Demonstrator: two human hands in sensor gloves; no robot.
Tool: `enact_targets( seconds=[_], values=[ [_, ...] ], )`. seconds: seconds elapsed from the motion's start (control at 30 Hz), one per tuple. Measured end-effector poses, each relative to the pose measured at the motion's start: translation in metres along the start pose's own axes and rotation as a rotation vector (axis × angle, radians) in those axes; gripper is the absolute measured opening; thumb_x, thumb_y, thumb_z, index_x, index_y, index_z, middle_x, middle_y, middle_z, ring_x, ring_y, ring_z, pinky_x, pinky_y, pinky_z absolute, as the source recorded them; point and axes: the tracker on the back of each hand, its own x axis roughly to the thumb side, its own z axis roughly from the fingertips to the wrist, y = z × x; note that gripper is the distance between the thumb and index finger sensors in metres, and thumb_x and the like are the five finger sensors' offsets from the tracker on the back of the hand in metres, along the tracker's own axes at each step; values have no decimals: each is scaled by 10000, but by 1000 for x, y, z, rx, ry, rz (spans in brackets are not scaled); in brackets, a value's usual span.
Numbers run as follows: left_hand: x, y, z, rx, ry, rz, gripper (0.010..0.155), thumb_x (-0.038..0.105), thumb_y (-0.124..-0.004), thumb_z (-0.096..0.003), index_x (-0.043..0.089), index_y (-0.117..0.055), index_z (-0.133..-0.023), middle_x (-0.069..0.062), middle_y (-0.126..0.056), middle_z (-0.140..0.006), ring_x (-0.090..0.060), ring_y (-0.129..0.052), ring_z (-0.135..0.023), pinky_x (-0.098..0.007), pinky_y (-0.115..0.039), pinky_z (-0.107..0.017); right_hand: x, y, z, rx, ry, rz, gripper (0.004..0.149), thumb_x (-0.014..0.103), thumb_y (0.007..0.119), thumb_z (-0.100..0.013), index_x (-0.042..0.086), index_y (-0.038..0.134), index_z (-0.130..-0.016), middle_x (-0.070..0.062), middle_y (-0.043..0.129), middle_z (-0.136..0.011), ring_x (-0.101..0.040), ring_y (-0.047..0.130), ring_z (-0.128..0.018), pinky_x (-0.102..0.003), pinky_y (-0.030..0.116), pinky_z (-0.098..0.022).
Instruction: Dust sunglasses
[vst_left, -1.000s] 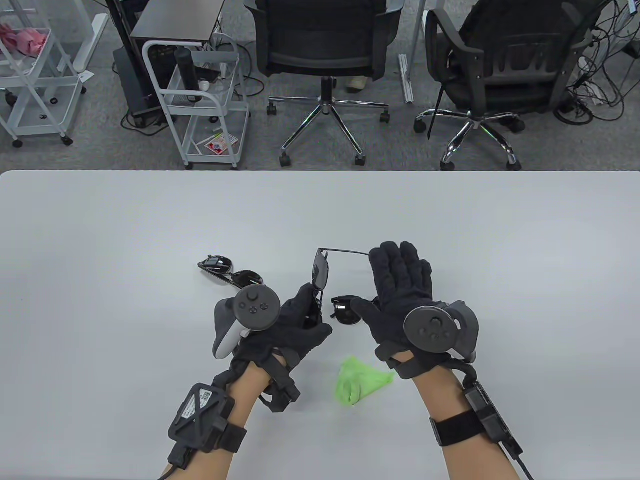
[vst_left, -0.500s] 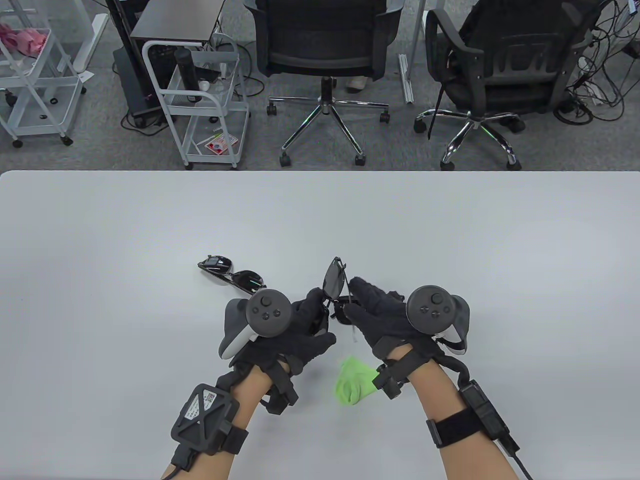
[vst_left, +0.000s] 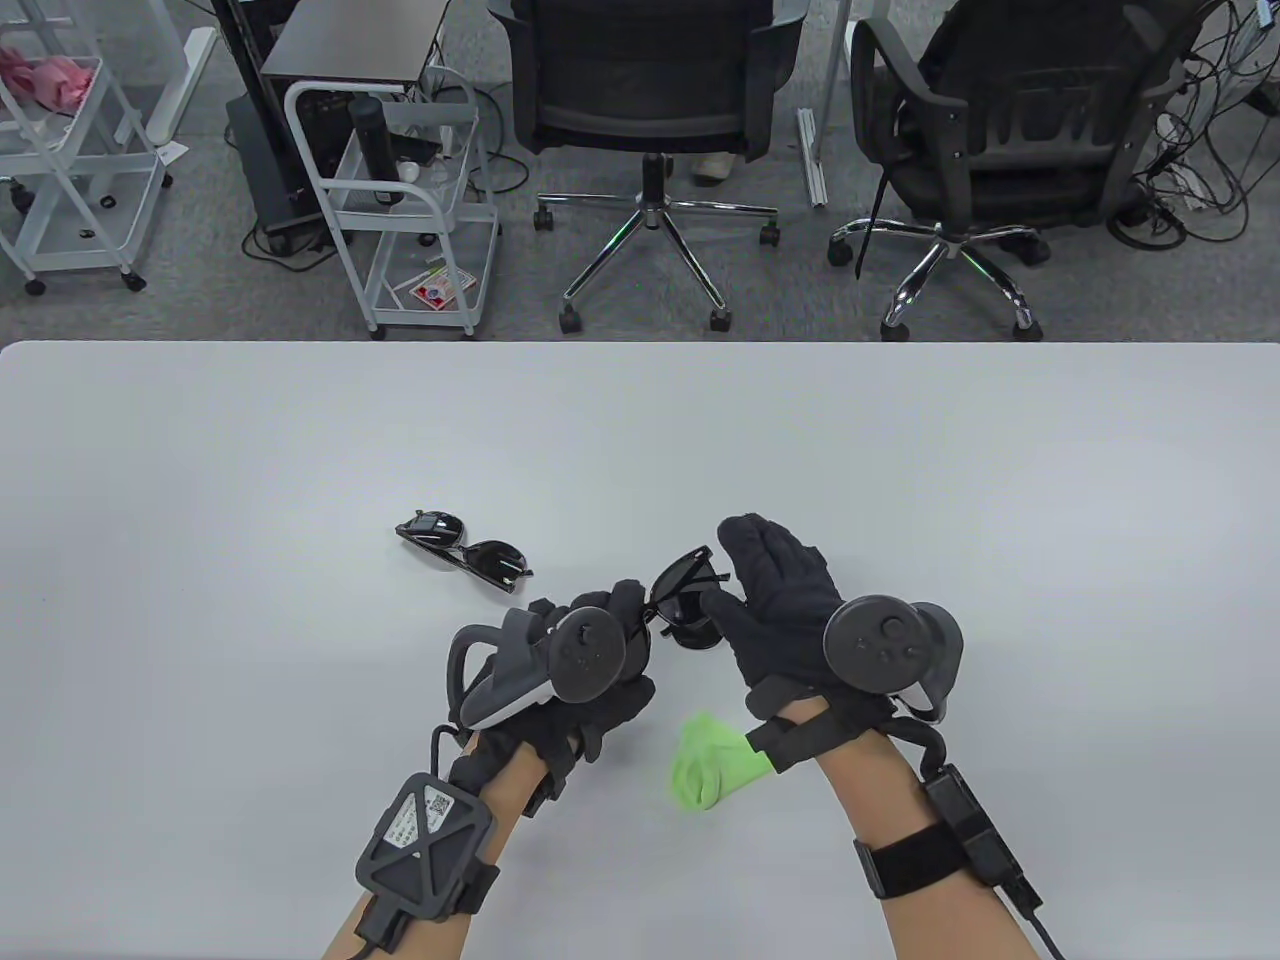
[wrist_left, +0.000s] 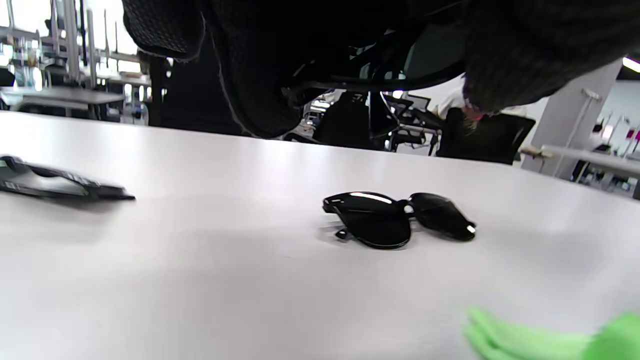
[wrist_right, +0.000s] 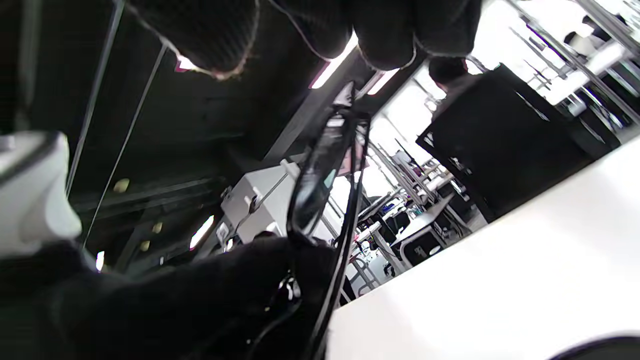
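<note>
No words, brands or numbers can be read. The dark pad (vst_left: 425, 833) strapped to the left forearm carries a small white sticker with what looks like a square code, too small to read. The chair back (vst_left: 1040, 115) behind the table shows raised shapes, unreadable.

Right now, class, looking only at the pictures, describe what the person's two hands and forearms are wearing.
Both the left hand and the right hand wear black knitted gloves, each with a dark grey round tracker strapped on its back. The forearms are bare. The left forearm carries a grey box marked with an X and a label; the right carries a slim black box on a black strap. Black cables trail from both.
</note>
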Motion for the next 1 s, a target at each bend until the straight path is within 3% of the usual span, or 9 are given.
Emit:
enact_targets(
  seconds=[0.2,0.4,0.7,0.87,1.0],
  values=[
    [17,6,6,129,-27,-225,901,670,-871,-299,379,-507,-1070,147,-692,-1050,-160,-864,-923,-555,-623,-768,24,24,0,122,-153,368,661,455,842,-454,105,707,-997,-215,659,-1072,-524,633,-962,-735,466,-621],
    [31,11,14,274,-50,-319,923,640,-925,-277,339,-545,-1063,125,-738,-1052,-156,-876,-939,-543,-617,-776,36,34,3,123,-224,586,619,439,891,-425,84,807,-925,-181,828,-976,-475,785,-901,-715,522,-615],
    [45,10,19,348,-99,-339,973,641,-937,-262,296,-507,-1064,100,-749,-1045,-146,-906,-920,-515,-636,-778,38,37,2,115,-221,605,465,364,945,-392,128,911,-792,-124,937,-860,-424,893,-817,-699,563,-615],
    [42,8,16,303,-74,-290,985,656,-903,-271,294,-462,-1074,108,-704,-1073,-145,-876,-963,-516,-624,-780,32,35,1,111,-180,572,413,351,936,-410,129,935,-758,-122,965,-824,-419,920,-790,-689,584,-610],
    [26,5,9,202,11,-249,1012,700,-850,-269,294,-415,-1088,91,-646,-1109,-194,-818,-1022,-530,-600,-782,16,29,0,149,-138,539,408,352,935,-409,142,935,-758,-108,965,-830,-412,910,-810,-690,576,-618]
  ],
)
